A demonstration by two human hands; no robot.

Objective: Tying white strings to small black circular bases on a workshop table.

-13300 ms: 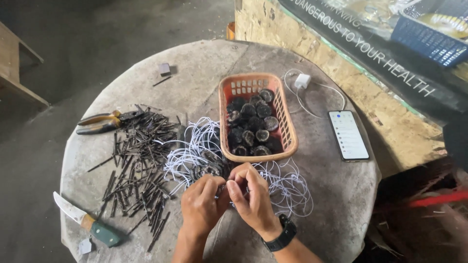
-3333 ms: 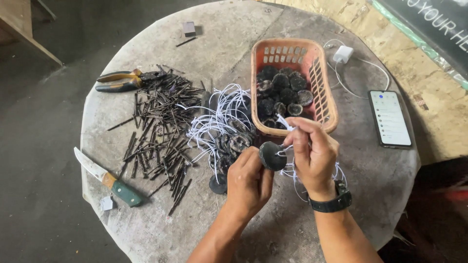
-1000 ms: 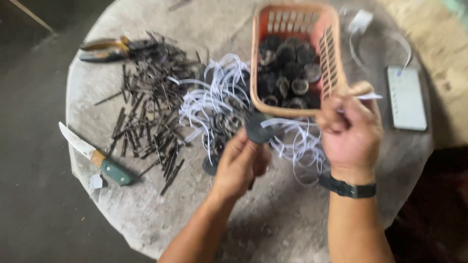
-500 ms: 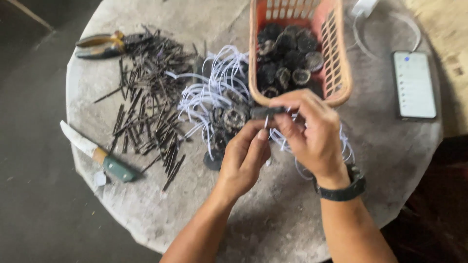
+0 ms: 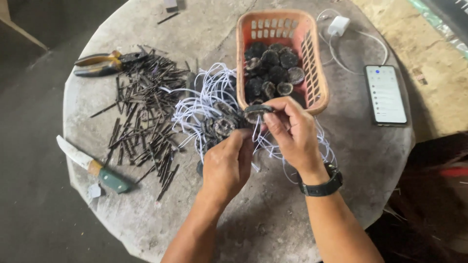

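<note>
My right hand [image 5: 292,134] pinches a small dark round disc [image 5: 257,113] between thumb and fingers, just in front of the orange basket [image 5: 319,73]. A thin white cord [image 5: 255,134] hangs from the disc down to my left hand [image 5: 228,164], whose fingers are closed on it. Both hands hover over a tangle of white cords [image 5: 207,104] with more dark discs [image 5: 222,125] lying in it. The basket holds several of the same dark round discs [image 5: 273,70].
A heap of dark nails [image 5: 144,114] lies left of the cords, with pliers [image 5: 105,62] behind it and a green-handled knife [image 5: 92,166] near the round stone table's [image 5: 273,224] left edge. A phone [image 5: 385,94] and a white charger with cable [image 5: 340,27] lie at right.
My hands have come closer together over the cords, and the right hand has drawn back from the basket rim with the disc. The view has shifted slightly.
</note>
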